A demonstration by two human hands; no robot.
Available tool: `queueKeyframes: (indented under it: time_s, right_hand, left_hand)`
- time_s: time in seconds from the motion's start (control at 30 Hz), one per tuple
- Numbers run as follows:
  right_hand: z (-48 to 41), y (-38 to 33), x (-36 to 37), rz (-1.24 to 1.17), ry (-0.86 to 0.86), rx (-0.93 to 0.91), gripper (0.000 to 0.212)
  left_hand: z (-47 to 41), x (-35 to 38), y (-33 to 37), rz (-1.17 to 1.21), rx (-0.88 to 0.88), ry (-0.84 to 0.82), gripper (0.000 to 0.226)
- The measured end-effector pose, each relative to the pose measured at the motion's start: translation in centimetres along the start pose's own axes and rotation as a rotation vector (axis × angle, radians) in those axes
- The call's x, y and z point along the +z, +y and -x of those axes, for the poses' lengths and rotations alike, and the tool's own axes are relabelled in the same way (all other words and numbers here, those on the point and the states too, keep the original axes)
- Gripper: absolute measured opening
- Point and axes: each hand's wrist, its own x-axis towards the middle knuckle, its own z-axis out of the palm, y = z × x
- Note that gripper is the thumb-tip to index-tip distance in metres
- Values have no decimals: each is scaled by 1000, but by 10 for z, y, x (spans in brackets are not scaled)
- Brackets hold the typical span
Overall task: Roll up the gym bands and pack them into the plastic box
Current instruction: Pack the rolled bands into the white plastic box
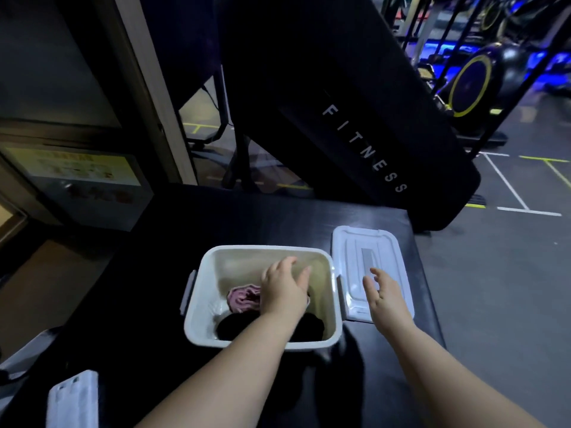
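A white plastic box (pixel 197 307) stands open on a black table. Inside it lie a rolled purple band (pixel 242 299) and dark rolled bands (pixel 234 327) along the near side. My left hand (pixel 284 288) reaches down into the box over the bands, fingers spread and relaxed; whether it touches a band is hidden by the hand itself. My right hand (pixel 384 296) hovers over the box's lid (pixel 370 261), which lies flat to the right of the box. Its fingers are straight and hold nothing.
The black table (pixel 247 217) ends just right of the lid. A second white lid or case (pixel 72 400) lies at the near left corner. A tall black "FITNESS" panel (pixel 364 143) leans behind the table. Gym machines stand at the far right.
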Motion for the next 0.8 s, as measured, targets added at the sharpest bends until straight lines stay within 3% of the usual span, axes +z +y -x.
queueKeyframes:
  time_s: [0.37,0.8]
  right_hand:
    - [-6,69,-58,1,30,87,49]
    - [-31,112,-55,39,-33,154,50]
  left_hand:
    - [30,108,82,138,-11,-255,39]
    - [21,167,59,74,-129,-221,46]
